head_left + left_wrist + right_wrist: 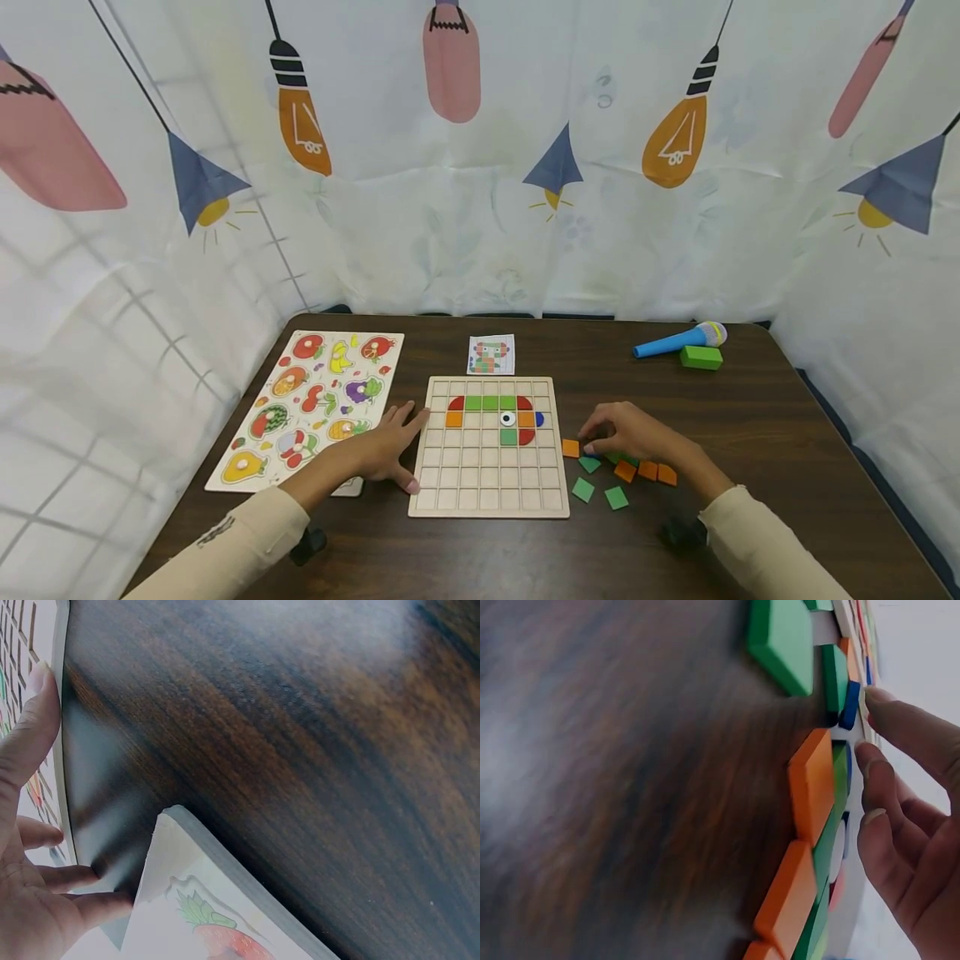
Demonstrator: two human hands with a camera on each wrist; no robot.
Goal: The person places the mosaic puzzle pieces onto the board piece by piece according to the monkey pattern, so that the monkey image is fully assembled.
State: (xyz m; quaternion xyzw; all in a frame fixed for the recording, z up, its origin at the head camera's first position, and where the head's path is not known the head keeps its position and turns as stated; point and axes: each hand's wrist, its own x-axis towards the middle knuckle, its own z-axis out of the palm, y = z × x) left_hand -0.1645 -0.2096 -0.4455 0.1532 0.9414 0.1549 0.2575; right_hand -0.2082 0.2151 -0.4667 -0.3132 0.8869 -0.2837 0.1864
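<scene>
My left hand (pixel 380 450) is spread at the left edge of a wooden grid board (pixel 468 479), its thumb and fingers touching the rim. On the board sit red, green, orange and blue tiles and an eye tile (pixel 507 418). My right hand (pixel 622 429) reaches down over loose tiles beside the board's right edge. In the right wrist view, its fingertips are parted close to a small blue tile (pixel 849 705), with nothing visibly pinched. Orange tiles (pixel 811 784) and green tiles (pixel 781 645) lie around it. Some pieces are partly hidden under the hand.
A fruit puzzle board (pixel 307 408) lies to the left, near my left forearm. Behind the grid board is a small pattern card (pixel 491 355). A blue toy microphone (pixel 678 340) and a green block (pixel 701 357) lie at the back right. A patterned curtain (pixel 465 208) surrounds the table.
</scene>
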